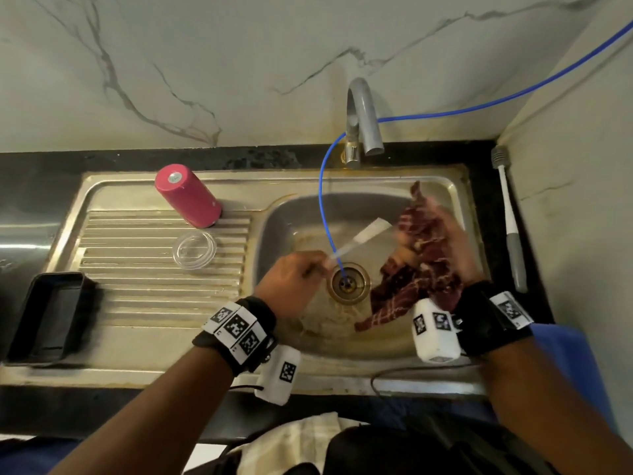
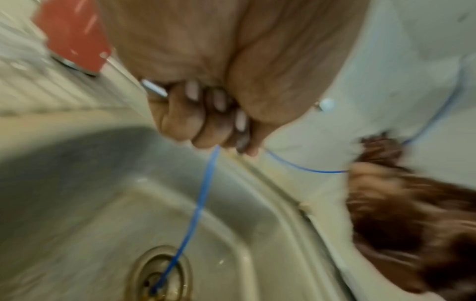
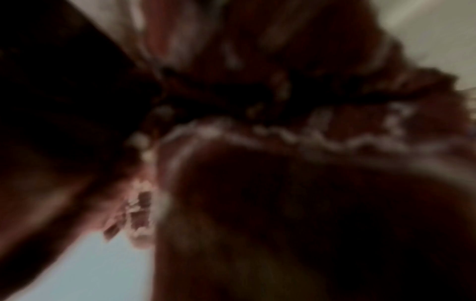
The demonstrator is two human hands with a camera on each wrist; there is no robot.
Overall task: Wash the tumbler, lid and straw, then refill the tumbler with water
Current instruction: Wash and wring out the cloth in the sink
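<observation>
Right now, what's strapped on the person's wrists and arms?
Both forearms are bare. The left wrist carries a black strap ringed with white square tags printed with black-and-white coded patterns, plus a white boxy camera unit bearing one more tag and a thin black cable. The right wrist has the same black strap, tags and white unit. No gloves on either hand.

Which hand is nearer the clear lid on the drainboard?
Left. The left hand holds the straw over the basin, right of the lid; the right hand, gripping the cloth, is farther right.
</observation>
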